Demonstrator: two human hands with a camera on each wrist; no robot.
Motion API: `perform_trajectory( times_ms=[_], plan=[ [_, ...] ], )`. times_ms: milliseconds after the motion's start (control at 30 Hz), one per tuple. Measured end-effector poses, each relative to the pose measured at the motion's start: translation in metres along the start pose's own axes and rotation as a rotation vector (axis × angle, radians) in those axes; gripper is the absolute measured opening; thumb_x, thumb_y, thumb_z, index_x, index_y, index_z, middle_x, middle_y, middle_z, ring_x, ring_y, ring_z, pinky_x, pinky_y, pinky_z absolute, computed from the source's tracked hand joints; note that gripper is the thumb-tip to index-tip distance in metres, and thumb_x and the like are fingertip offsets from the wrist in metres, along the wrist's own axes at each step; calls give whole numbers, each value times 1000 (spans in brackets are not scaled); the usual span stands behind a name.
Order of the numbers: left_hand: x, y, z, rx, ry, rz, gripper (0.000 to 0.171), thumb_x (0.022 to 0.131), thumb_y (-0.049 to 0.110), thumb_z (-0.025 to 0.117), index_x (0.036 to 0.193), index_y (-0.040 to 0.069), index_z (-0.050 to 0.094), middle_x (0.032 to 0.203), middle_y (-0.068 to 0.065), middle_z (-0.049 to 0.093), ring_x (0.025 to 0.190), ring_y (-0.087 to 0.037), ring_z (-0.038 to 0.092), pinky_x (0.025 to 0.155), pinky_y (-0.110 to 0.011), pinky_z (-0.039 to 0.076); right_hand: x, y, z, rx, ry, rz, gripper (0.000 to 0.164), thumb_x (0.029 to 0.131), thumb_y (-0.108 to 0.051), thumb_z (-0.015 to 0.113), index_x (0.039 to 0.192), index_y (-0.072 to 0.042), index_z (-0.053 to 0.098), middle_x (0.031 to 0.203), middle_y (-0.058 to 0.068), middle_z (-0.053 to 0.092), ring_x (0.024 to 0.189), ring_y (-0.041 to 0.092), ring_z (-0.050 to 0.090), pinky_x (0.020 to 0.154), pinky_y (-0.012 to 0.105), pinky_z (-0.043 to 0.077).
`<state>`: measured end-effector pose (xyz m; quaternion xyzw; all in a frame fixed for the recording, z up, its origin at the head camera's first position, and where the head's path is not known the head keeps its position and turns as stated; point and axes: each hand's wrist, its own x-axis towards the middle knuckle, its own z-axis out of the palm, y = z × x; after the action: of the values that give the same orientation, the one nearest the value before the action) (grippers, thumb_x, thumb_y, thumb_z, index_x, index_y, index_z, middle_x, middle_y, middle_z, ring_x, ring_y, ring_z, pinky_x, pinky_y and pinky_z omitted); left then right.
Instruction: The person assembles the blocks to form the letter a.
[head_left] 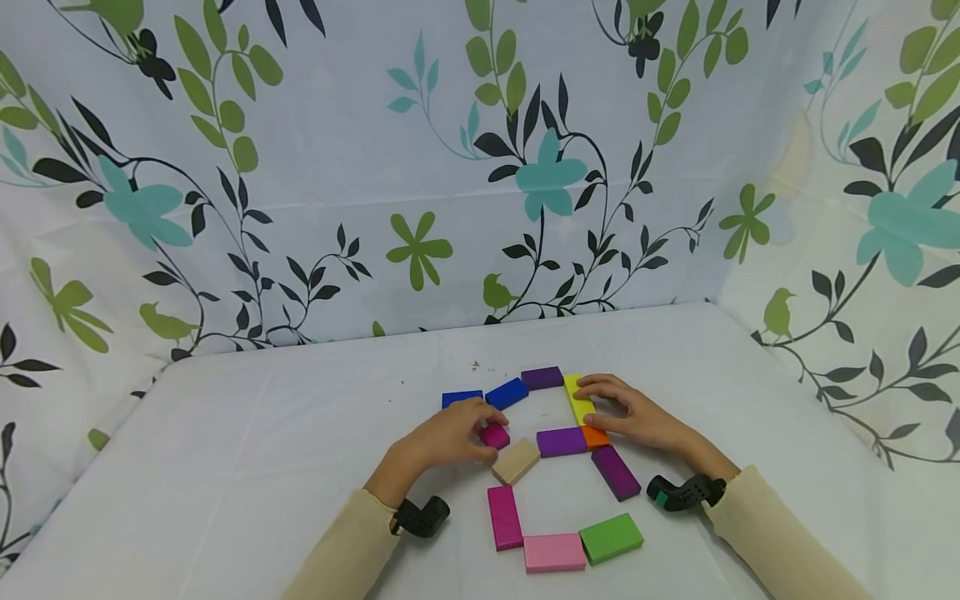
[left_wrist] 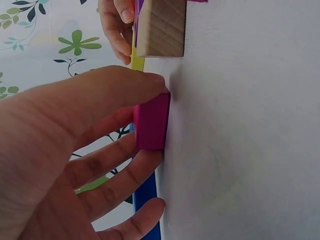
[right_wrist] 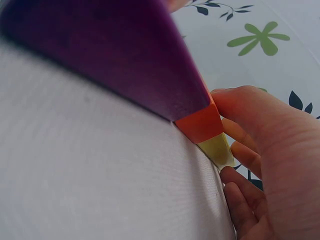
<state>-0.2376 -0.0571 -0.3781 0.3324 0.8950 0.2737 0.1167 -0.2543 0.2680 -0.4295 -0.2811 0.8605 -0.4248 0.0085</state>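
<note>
Along the table's [head_left: 262, 467] near edge, a pink block [head_left: 554, 553] and green block [head_left: 611, 537] are lying end to end. Beyond them, the left hand [head_left: 450, 433] is pinching a magenta block [head_left: 494, 435] between thumb and fingers, its long axis running from the wooden block [head_left: 516, 461] toward the leftmost blue block [head_left: 461, 397]. The right hand's [head_left: 637, 418] fingers are curling about the yellow block [head_left: 580, 409], which is pointing toward the far edge. Room is widening toward the left edge.

Coloured blocks [head_left: 562, 442] on white cloth [head_left: 262, 483]
</note>
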Motion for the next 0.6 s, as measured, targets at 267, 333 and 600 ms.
perform_trajectory(
  times_ms=[267, 333, 600],
  plan=[
    [1, 0, -1, -23, 31, 2, 38, 84, 15, 76, 119, 3, 65, 106, -5, 61, 99, -21, 57, 82, -34, 51, 0, 1, 0, 11, 1, -9, 34, 93, -15, 67, 126, -9, 62, 142, 16, 45, 135, 41, 37, 108, 63, 26],
    [0, 0, -1, -30, 40, 4, 39, 84, 15, 77, 119, 3, 65, 106, -5, 60, 99, -21, 57, 82, -34, 51, 0, 1, 0, 11, 2, -12, 34, 93, -15, 67, 126, -9, 62, 142, 16, 46, 135, 41, 37, 108, 63, 26],
    [1, 4, -4, -6, 79, 35, 40, 85, 17, 77, 120, 4, 64, 107, -5, 60, 98, -19, 56, 79, -28, 52, 0, 0, 0, 13, 2, -6, 35, 92, -16, 67, 126, -9, 62, 142, 16, 46, 136, 41, 36, 109, 63, 25]
  ],
)
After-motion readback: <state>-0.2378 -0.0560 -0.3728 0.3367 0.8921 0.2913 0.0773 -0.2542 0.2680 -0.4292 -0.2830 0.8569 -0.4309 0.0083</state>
